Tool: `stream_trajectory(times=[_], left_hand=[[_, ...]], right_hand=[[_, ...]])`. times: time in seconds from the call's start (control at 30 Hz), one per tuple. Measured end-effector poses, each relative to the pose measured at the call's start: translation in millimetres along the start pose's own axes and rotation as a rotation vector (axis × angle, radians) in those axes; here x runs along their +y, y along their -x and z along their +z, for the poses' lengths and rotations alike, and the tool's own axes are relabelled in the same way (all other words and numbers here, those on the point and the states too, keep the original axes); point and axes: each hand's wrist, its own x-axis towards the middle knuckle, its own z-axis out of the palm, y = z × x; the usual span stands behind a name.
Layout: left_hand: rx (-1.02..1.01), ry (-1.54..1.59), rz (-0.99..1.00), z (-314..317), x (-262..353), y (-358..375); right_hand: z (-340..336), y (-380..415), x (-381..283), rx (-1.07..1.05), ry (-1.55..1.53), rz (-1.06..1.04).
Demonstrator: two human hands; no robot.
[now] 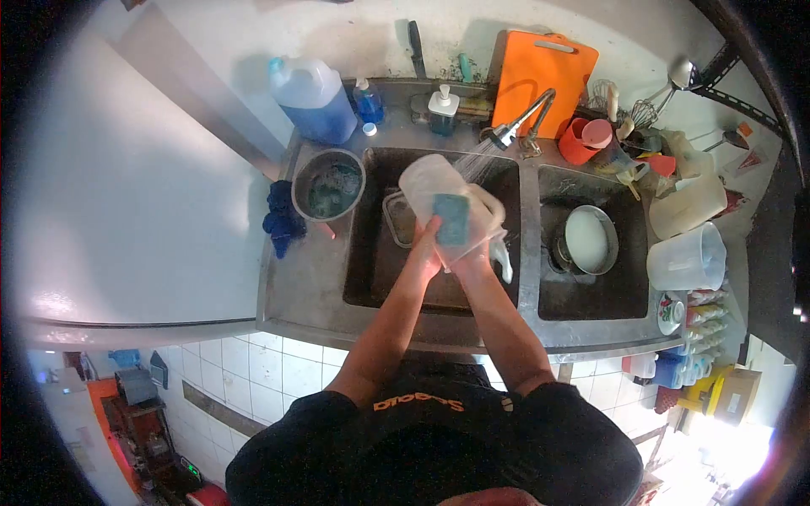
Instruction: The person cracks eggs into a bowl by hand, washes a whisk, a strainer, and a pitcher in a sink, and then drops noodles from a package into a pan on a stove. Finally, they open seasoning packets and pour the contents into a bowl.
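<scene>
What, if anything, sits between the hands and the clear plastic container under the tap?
Only the blue sponge. The left hand presses it against the clear plastic container, while the right hand grips the container directly from below. The water stream from the faucet reaches the container unobstructed.

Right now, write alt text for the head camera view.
Seen from above, a person holds a clear plastic container under the running faucet over the left sink basin, the left hand pressing a blue sponge against it and the right hand gripping it.
</scene>
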Motion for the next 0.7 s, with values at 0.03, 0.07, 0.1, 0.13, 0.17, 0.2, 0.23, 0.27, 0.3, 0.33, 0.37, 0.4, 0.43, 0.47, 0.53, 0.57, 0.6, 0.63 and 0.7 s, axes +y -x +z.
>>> stream_trajectory(times=[0.03, 0.07, 0.1, 0.13, 0.17, 0.2, 0.23, 0.27, 0.3, 0.33, 0.37, 0.4, 0.43, 0.47, 0.53, 0.57, 0.6, 0.63, 0.7], left_hand=[[-0.098, 0.022, 0.058, -25, -5, -7], [-0.104, 0.017, 0.061, -21, 1, -3], [-0.137, -0.005, 0.012, -10, 9, 3], [-0.161, -0.024, -0.043, -2, 12, 11], [-0.157, -0.025, -0.051, 2, 12, 17], [-0.186, 0.061, -0.081, 3, 11, 21], [-0.211, 0.150, -0.111, 4, 8, 27], [-0.217, 0.147, -0.113, 1, 0, 25], [-0.086, 0.038, -0.045, -9, -12, 19], [0.056, -0.067, 0.021, -12, -19, 21], [-0.038, -0.008, -0.040, -19, -18, 21], [-0.042, -0.013, -0.038, -17, -11, 20], [-0.030, -0.192, -0.014, -14, -3, 18], [-0.012, -0.370, 0.009, -12, 3, 19], [0.087, -0.460, -0.019, 11, 27, 23], [0.018, -0.259, -0.192, 26, 38, 29], [-0.046, -0.055, -0.367, 31, 43, 34], [0.122, -0.334, -0.254, 28, 27, 34], [0.226, -0.461, -0.181, 26, 16, 32]], right_hand=[[6, 13, -15, 0.003, -0.221, 0.107], [11, 24, -26, 0.001, -0.438, 0.211], [21, 31, -27, 0.031, -0.360, 0.137], [7, 29, -12, 0.033, -0.360, 0.135], [-20, 23, 15, -0.070, 0.507, -0.244], [-15, 25, 18, -0.173, 1.377, -0.616], [-13, 30, 16, -0.130, 1.185, -0.525], [-11, 28, 10, -0.127, 1.185, -0.532], [-7, 24, 2, -0.082, 0.335, -0.136], [-8, 24, 0, -0.030, -0.514, 0.266], [-13, 12, 4, -0.063, 0.292, -0.109], [-13, 9, 1, -0.065, 0.288, -0.114], [-14, 4, -4, 0.016, 0.018, 0.031], [-16, 4, -9, 0.100, -0.252, 0.181], [-34, -2, -2, -0.012, -0.028, 0.082], [-44, -8, 6, -0.017, 0.536, -0.080], [-43, -7, 8, -0.017, 1.095, -0.242], [-44, -1, 10, -0.015, 1.091, -0.232], [-39, 9, 5, 0.067, 0.135, 0.055]])
